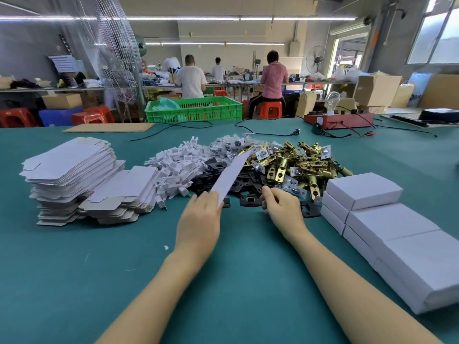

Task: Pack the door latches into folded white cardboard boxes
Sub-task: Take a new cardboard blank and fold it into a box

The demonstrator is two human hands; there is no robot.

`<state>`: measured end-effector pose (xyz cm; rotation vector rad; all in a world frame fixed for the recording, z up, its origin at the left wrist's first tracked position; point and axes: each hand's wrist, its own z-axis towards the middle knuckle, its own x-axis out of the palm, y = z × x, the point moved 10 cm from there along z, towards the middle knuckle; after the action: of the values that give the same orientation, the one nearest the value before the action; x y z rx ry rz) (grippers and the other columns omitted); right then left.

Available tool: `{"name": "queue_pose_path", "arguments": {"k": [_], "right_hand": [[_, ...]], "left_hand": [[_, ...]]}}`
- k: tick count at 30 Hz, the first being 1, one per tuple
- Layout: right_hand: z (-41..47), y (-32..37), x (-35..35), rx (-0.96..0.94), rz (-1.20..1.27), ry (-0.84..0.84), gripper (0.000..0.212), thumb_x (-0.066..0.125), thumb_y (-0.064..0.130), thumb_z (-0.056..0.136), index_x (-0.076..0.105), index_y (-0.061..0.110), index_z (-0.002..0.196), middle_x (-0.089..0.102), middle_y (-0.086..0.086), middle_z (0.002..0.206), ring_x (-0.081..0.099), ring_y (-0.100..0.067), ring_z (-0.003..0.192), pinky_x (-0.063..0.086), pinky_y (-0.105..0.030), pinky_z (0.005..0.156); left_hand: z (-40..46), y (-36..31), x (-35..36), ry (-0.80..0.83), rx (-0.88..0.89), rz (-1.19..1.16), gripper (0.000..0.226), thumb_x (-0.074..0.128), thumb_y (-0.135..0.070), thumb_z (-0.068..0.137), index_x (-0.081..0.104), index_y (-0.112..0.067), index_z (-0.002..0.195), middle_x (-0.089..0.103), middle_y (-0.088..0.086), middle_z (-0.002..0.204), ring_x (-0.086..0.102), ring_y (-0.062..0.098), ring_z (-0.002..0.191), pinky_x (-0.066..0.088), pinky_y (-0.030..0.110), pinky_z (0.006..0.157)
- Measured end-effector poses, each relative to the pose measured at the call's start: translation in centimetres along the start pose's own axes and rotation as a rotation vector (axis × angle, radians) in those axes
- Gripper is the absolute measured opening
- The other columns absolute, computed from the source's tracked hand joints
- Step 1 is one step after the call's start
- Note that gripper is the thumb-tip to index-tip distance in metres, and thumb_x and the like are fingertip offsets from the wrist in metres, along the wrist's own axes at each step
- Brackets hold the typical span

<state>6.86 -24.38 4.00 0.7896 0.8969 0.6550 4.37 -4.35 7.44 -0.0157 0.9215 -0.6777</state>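
Packing bench in a busy workshop, both hands out over the parts.

I see a wide teal cloth-covered surface (74, 281) in a strip-lit room where three people sit with their backs to me; a green slatted crate (193, 109) stands beyond its far edge. Finished white boxes (397, 234) stack at right, running out of view at the lower right corner. Flat white box blanks (72, 175) pile at left. Brass door latches (293, 165) heap at centre, beside black strike plates (248, 180), partly buried. My left hand (201, 219) pinches a flat white card blank (231, 175), tilted up. My right hand (283, 207) curls over the plates; I cannot tell whether it holds one.
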Motion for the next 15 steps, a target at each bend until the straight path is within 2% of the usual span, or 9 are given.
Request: {"name": "queue_pose_path", "arguments": {"k": [1, 2, 5, 7, 8, 10, 12, 13, 15], "right_hand": [[-0.4, 0.4, -0.3, 0.0, 0.14, -0.022, 0.06, 0.041, 0.045, 0.099, 0.061, -0.007, 0.074, 0.063, -0.021, 0.068, 0.058, -0.035, 0.062, 0.047, -0.041, 0.058], [-0.8, 0.9, -0.5, -0.003, 0.25, -0.031, 0.067, 0.039, 0.05, 0.097, 0.062, -0.009, 0.074, 0.064, -0.023, 0.068, 0.06, -0.036, 0.061, 0.049, -0.042, 0.058], [-2.0, 2.7, 0.5, -0.042, 0.326, 0.056, 0.071, 0.044, 0.06, 0.087, 0.063, -0.005, 0.068, 0.064, -0.018, 0.063, 0.063, -0.028, 0.055, 0.051, -0.039, 0.055], [-2.4, 3.3, 1.5, -0.039, 0.271, 0.086, 0.055, 0.053, 0.048, 0.09, 0.058, -0.001, 0.066, 0.061, -0.012, 0.06, 0.062, -0.023, 0.056, 0.05, -0.04, 0.058], [-2.3, 3.3, 1.8, -0.019, 0.266, 0.085, 0.047, 0.055, 0.038, 0.093, 0.053, 0.001, 0.064, 0.056, -0.01, 0.058, 0.058, -0.021, 0.056, 0.047, -0.041, 0.058], [-2.0, 2.8, 2.3, 0.053, 0.316, 0.077, 0.039, 0.052, 0.023, 0.097, 0.044, 0.004, 0.064, 0.045, -0.005, 0.059, 0.042, -0.017, 0.057, 0.035, -0.037, 0.057], [-1.9, 2.0, 2.5, 0.146, 0.426, 0.074, 0.033, 0.047, 0.02, 0.099, 0.048, -0.001, 0.073, 0.051, -0.008, 0.071, 0.045, -0.017, 0.067, 0.036, -0.033, 0.064], [-1.9, 1.6, 2.6, 0.189, 0.485, 0.075, 0.033, 0.045, 0.02, 0.1, 0.052, -0.005, 0.081, 0.056, -0.012, 0.079, 0.049, -0.019, 0.073, 0.04, -0.034, 0.068], [-2.1, 1.1, 2.6, 0.252, 0.543, 0.07, 0.036, 0.043, 0.024, 0.102, 0.054, -0.01, 0.097, 0.061, -0.021, 0.096, 0.053, -0.022, 0.083, 0.048, -0.041, 0.078]], "left_hand": [[-0.5, -0.5, 1.6, 0.091, -0.009, -0.039, 0.025, 0.048, -0.009, 0.101, 0.06, 0.002, 0.12, 0.066, 0.017, 0.113, 0.058, 0.038, 0.098, 0.04, 0.042, 0.097], [-0.9, -0.8, 2.9, 0.155, -0.015, -0.051, 0.027, 0.046, -0.012, 0.103, 0.059, 0.0, 0.122, 0.065, 0.015, 0.118, 0.056, 0.037, 0.102, 0.037, 0.038, 0.096], [-1.2, -2.1, 3.0, 0.139, 0.105, -0.006, 0.022, 0.061, -0.003, 0.093, 0.065, 0.004, 0.114, 0.07, 0.017, 0.113, 0.065, 0.035, 0.093, 0.045, 0.038, 0.088], [-1.4, -2.6, 2.6, 0.096, 0.199, 0.036, 0.03, 0.065, -0.004, 0.087, 0.066, 0.007, 0.115, 0.07, 0.019, 0.115, 0.07, 0.031, 0.097, 0.053, 0.045, 0.089], [-1.6, -2.6, 3.0, 0.148, 0.208, 0.012, 0.038, 0.06, -0.013, 0.094, 0.06, 0.005, 0.127, 0.062, 0.017, 0.13, 0.063, 0.028, 0.116, 0.047, 0.047, 0.101], [-2.1, -1.1, 4.1, 0.289, 0.102, -0.099, 0.059, 0.05, -0.04, 0.1, 0.034, -0.014, 0.151, 0.026, 0.0, 0.159, 0.022, 0.015, 0.149, 0.017, 0.043, 0.121], [-2.3, 0.4, 4.3, 0.313, -0.037, -0.289, 0.078, 0.057, -0.051, 0.093, 0.016, -0.029, 0.155, 0.002, -0.013, 0.161, -0.005, 0.002, 0.149, 0.001, 0.032, 0.122], [-2.1, 1.0, 3.7, 0.257, -0.103, -0.381, 0.083, 0.062, -0.047, 0.091, 0.011, -0.031, 0.155, 0.001, -0.015, 0.159, -0.005, -0.004, 0.145, 0.003, 0.026, 0.119], [-1.9, 2.4, 3.0, 0.187, -0.229, -0.525, 0.086, 0.068, -0.031, 0.091, 0.01, -0.034, 0.154, 0.013, -0.017, 0.152, 0.014, -0.007, 0.138, 0.015, 0.018, 0.111]]}}
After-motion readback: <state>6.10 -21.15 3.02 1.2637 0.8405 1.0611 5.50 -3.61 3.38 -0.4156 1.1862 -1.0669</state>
